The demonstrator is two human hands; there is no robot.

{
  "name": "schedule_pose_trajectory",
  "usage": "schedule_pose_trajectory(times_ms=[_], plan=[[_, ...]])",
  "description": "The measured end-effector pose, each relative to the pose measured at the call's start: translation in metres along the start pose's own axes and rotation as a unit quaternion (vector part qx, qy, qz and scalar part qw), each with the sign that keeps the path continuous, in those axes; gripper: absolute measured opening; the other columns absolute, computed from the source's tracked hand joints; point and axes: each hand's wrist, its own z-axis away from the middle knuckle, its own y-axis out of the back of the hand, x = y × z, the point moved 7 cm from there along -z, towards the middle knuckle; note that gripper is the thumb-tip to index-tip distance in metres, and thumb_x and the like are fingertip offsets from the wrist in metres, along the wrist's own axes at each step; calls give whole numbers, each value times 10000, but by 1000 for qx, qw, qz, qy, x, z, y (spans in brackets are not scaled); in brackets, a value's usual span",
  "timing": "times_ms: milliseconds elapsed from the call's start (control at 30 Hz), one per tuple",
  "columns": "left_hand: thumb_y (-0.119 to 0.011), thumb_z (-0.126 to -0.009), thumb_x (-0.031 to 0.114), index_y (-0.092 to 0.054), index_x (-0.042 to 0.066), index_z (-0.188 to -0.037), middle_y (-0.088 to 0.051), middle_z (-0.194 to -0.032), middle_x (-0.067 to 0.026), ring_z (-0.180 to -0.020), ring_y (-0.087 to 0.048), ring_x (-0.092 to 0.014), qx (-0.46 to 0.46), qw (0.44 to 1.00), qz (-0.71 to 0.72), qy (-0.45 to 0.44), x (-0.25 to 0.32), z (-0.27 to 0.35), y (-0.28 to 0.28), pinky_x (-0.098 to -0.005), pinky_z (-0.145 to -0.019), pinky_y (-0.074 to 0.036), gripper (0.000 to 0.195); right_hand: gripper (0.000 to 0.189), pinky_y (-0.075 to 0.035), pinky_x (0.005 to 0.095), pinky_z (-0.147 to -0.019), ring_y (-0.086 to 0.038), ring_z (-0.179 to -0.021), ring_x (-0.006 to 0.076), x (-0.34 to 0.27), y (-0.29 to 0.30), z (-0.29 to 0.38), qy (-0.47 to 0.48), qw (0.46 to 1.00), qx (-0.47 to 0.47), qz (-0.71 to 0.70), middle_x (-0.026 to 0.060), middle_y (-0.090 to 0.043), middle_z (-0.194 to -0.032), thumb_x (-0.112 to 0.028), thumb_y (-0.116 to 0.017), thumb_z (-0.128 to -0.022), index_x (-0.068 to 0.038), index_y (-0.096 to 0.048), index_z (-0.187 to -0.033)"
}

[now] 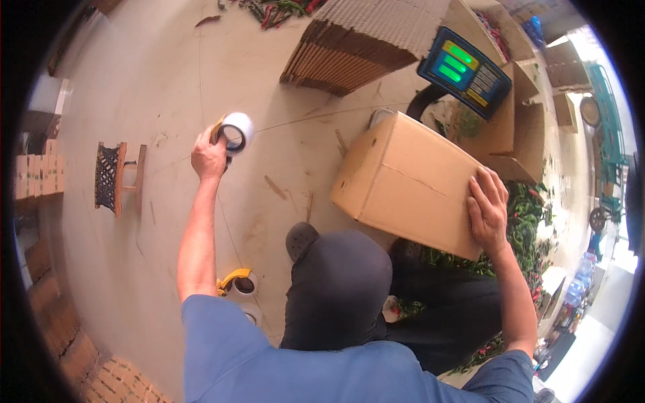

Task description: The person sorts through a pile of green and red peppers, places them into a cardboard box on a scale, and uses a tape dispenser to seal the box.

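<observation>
My left hand (209, 155) grips a tape dispenser (235, 133) with a wide roll of tape, held out over the floor to the left. A closed cardboard box (410, 184) lies tilted before my right knee. My right hand (488, 209) rests on its right end, fingers spread across the cardboard; its underside is hidden. Behind the box stands a digital scale display (463, 70) with lit green digits. A second tape dispenser (237, 283) with a yellow frame lies on the floor beside my left upper arm, next to another roll of tape (251, 313).
Stacked flattened cardboard (352, 50) stands ahead. Green and red chili peppers (526, 216) lie in a heap at the right, near an open cardboard box (524, 136). A low stool (118, 179) with a woven seat stands left. Stacked boxes (40, 174) line the far left.
</observation>
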Motion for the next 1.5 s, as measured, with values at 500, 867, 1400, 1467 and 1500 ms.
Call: schedule_pose_trajectory(times_ms=[500,867,1400,1467,1500], plan=[[-654,-831,172,-713,108,-1168,-655,-1121,-38,-1066,-608,-197,81,734,152,-657,473,187,72,-383,-923,-463,348,406,-419,316,-1061,-566,-1199,217,40,-15,24,-255,790,214,-515,126,-608,-1294,-133,-480,-959,41,-573,-1314],[-613,-816,200,-690,51,-1097,-654,-1130,-27,-1111,-586,-173,88,640,47,-762,520,243,41,-346,-957,-421,327,789,-485,379,-989,-604,-1160,270,27,-7,34,-168,845,294,-413,161,-577,-1257,-206,-784,-850,-14,-346,-1478],[-728,-912,259,-573,-29,-1353,-626,-1323,-194,-1246,-574,-284,-144,965,212,-61,318,141,65,-395,-1055,-454,549,399,-493,362,-907,-611,-987,232,27,-3,33,-277,862,219,-365,147,-613,-1048,-81,-690,-863,-15,-469,-1188],[-733,-909,280,-581,-30,-1346,-650,-1274,-189,-1182,-607,-267,-316,889,330,23,305,149,33,-369,-1032,-462,557,400,-493,362,-905,-609,-987,230,25,-3,32,-273,870,206,-356,145,-610,-1050,-82,-691,-865,-18,-467,-1190],[-736,-908,291,-585,-30,-1343,-662,-1250,-187,-1150,-624,-259,-396,831,386,62,309,156,21,-355,-1021,-466,561,400,-493,363,-904,-608,-987,229,27,-2,33,-272,874,200,-350,144,-609,-1051,-82,-691,-866,-19,-465,-1190]])
